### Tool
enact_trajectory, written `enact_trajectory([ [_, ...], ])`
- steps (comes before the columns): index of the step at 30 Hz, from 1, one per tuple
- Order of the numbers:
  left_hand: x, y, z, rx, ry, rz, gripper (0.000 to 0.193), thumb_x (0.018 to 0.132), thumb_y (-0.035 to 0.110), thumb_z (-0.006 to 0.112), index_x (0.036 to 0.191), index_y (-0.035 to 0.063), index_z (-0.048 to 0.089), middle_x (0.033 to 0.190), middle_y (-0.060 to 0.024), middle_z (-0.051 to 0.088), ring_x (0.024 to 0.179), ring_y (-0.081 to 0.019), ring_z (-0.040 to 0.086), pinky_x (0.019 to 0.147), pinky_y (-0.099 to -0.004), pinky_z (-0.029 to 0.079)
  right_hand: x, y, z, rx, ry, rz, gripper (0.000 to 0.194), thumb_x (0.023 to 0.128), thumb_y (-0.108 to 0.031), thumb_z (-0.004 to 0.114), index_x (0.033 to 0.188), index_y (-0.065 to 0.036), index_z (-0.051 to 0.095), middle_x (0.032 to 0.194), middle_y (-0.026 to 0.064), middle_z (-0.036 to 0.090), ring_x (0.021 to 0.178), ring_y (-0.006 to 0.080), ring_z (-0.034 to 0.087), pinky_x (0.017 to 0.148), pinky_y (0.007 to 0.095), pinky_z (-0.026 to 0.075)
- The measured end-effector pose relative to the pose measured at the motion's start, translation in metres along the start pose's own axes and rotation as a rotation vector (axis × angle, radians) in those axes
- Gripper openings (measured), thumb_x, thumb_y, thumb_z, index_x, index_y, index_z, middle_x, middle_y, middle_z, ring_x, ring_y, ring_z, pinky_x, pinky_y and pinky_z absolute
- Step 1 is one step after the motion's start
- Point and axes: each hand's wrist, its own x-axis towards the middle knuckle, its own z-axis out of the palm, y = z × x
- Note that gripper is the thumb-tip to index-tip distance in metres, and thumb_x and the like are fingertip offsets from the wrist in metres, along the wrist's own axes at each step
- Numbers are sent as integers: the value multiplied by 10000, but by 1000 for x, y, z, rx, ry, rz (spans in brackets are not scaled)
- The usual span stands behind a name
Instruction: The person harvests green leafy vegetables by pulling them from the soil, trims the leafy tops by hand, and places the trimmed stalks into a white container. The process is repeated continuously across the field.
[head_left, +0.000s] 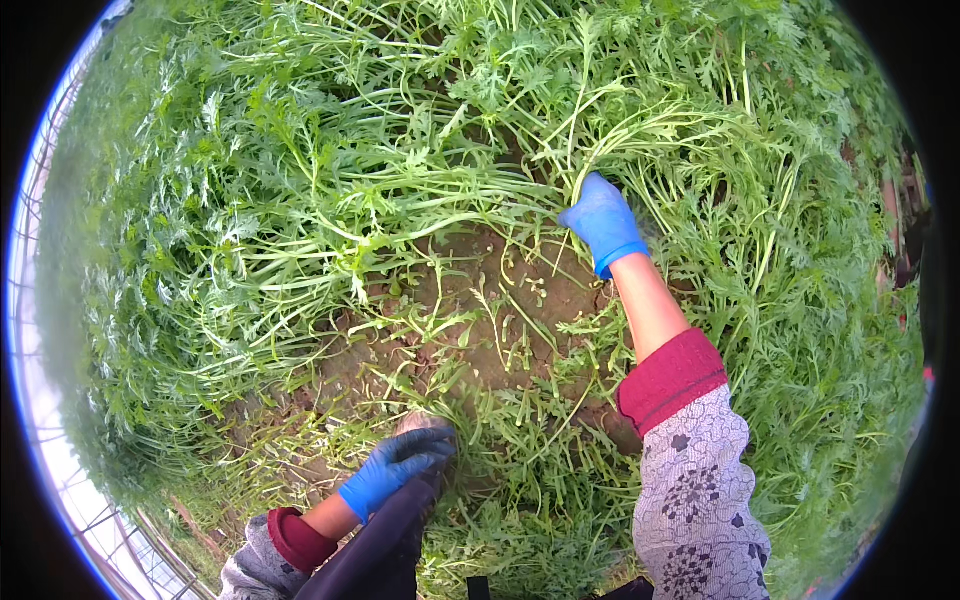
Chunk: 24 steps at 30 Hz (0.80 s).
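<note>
My right hand, in a blue disposable glove, reaches into a stand of leafy greens with feathery, lobed leaves. Its fingers close around the lower part of several pale green stems, which arch up and to the right. The fingertips are hidden among the stalks, so I cannot tell whether a tool is there too. My left hand, gloved the same way, lies across my dark trouser leg near the bottom of the view. No object shows in it, though its palm is hidden. A pale brownish patch shows just beyond its fingers.
Bare brown soil with cut stubs and loose leaves lies between my hands. Dense upright greens stand at the right, and leaning stems spread at the left. Cut or fallen leaves cover the ground nearer me. A greenhouse frame edges the left.
</note>
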Motion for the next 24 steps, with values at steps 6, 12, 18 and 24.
enact_trajectory([
  [6, -4, 0, 4, -280, -20, 18, 451, 959, 136, 588, 1369, -26, 490, 1162, -89, 646, 1056, -150, 599, 973, -295, 462, 8, 13, -4, -128, 43, -38, 356, 716, -220, 725, 1023, -48, 676, 1022, 233, 667, 953, 407, 640, 848, 458, 518],
  [12, -11, -7, -4, -250, 36, -25, 440, 962, 133, 584, 1359, -37, 497, 1150, -101, 658, 1046, -151, 614, 972, -277, 466, 29, 29, 0, 337, 55, 97, 261, 701, -188, 708, 920, -48, 714, 880, 194, 699, 778, 335, 678, 725, 414, 526],
  [18, -11, -12, -5, -233, 55, 12, 457, 960, 151, 594, 1365, -33, 491, 1152, -105, 659, 1053, -154, 614, 976, -285, 467, -32, 21, -82, 778, -303, -53, 255, 784, -161, 741, 923, 15, 618, 716, 84, 638, 484, 123, 511, 428, 280, 393],
  [24, -7, -4, -3, -174, 38, 47, 466, 950, 143, 610, 1367, -27, 490, 1130, -95, 661, 1043, -150, 612, 978, -291, 465, -51, 6, -65, 670, -304, -76, 371, 755, -162, 786, 1012, 43, 614, 803, 101, 657, 603, 123, 598, 551, 267, 480],
])
